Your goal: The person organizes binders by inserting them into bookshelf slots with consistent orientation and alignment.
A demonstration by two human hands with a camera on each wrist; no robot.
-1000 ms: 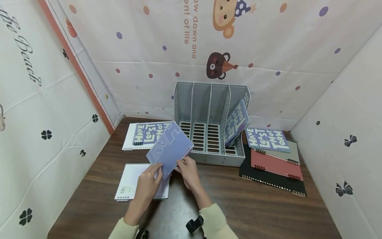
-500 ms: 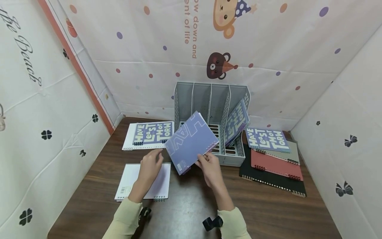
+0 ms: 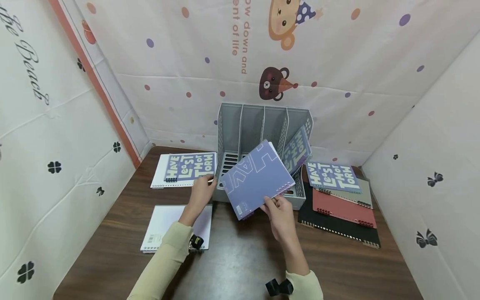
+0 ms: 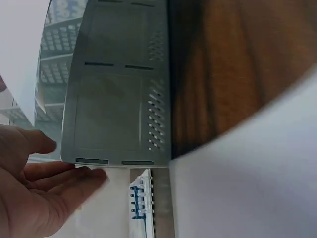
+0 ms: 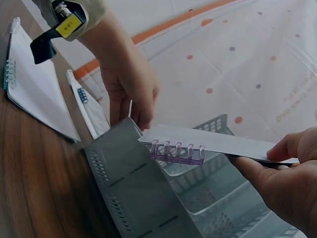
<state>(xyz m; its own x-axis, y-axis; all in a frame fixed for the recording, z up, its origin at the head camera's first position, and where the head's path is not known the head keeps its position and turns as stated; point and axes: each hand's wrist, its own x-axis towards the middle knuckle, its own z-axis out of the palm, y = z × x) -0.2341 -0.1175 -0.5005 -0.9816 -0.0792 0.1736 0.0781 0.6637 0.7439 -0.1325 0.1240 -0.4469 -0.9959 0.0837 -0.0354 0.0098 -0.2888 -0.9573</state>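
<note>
My right hand [image 3: 280, 214] pinches a purple spiral notebook [image 3: 256, 179] by its near edge, thumb on the cover, holding it tilted in front of the grey file organizer [image 3: 253, 125]. In the right wrist view the notebook's white pages [image 5: 213, 140] and purple rings [image 5: 177, 151] appear edge-on over the organizer's dividers. My left hand [image 3: 201, 193] reaches to the organizer's front left corner. Seen from the left wrist, its fingers lie extended right at the organizer's edge [image 4: 114, 161], thumb apart from them. Another lettered notebook [image 3: 298, 150] leans in the rightmost compartment.
A lettered notebook [image 3: 191, 166] lies on a white one [image 3: 158, 175] left of the organizer. White notebooks [image 3: 161, 221] lie nearer on the wooden table [image 3: 240, 258]. At right, a blue lettered notebook [image 3: 333, 177] tops overlapping grey, red [image 3: 343, 208] and black [image 3: 333, 229] ones.
The purple notebook moved right and turned, carried by my right hand. My left hand let go of it, then moved forward to the organizer's front left corner.
</note>
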